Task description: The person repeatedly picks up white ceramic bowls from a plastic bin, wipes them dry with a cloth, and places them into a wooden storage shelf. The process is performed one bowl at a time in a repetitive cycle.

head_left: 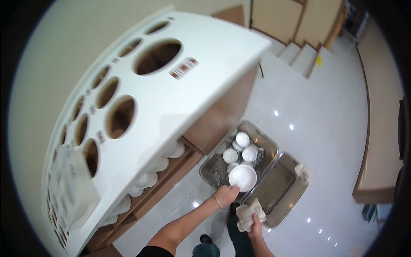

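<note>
My left hand [226,194] grips the near rim of a white bowl [242,177] at the near end of a grey metal tub [205,172]. The bowl's inside faces up. Just beyond it, several small white cups or bowls [230,155], some stacked, stand in the wet tub. My right hand [256,227] holds a bunched off-white cloth [249,214] beside the near corner of a second metal tub [271,221]. What lies under the bowl is partly hidden.
A white counter [192,102] with round holes stands on the left, a clear plastic box [77,189] on top. Stacked white dishes [147,180] fill its wooden shelf below. Another cloth [302,172] hangs over the second tub's far rim. Steps [300,57] rise at the back.
</note>
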`<act>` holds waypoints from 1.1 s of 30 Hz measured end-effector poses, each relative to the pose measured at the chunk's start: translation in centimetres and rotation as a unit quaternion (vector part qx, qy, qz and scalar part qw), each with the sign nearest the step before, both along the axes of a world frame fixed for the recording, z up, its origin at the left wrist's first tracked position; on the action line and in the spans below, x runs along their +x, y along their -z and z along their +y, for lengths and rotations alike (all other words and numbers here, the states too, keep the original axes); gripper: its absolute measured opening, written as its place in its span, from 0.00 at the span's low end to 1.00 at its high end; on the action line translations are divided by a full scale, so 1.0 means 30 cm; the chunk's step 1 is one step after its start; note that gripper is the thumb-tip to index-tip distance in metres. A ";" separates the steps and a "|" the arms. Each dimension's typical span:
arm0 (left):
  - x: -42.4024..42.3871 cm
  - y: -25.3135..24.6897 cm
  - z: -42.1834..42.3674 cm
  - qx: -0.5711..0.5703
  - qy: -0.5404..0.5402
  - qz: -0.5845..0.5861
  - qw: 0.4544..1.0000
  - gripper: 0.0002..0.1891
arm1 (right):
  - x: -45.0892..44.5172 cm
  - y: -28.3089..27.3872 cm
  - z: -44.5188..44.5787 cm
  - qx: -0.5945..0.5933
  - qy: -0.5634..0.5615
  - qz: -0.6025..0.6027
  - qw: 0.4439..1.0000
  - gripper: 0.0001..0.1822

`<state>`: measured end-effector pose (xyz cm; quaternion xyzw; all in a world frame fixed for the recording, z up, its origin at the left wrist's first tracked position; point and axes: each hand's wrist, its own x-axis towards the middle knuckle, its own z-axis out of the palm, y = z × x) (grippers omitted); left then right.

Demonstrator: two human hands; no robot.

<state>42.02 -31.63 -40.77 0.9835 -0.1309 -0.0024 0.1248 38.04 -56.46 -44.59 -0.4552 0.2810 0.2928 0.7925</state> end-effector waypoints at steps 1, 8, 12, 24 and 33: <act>-0.020 -0.112 0.015 -0.016 -0.010 -0.031 0.999 0.15 | 0.022 -0.091 -0.013 -0.020 -0.023 0.016 0.999 0.27; -0.357 -0.954 0.143 -0.034 -0.215 -0.185 0.958 0.13 | 0.322 -0.718 -0.012 0.010 -0.216 -0.110 0.970 0.27; -0.656 -1.321 0.262 0.080 -0.348 -0.200 0.913 0.13 | 0.455 -0.890 0.055 0.011 -0.282 -0.140 0.949 0.28; -1.374 -1.279 0.794 0.132 -0.551 0.174 0.806 0.09 | 0.272 -1.362 0.599 0.098 -0.391 -0.220 0.888 0.29; -1.370 -1.190 0.957 -0.013 -0.599 0.075 0.797 0.17 | -0.019 -1.486 0.796 0.113 -0.356 -0.250 0.893 0.27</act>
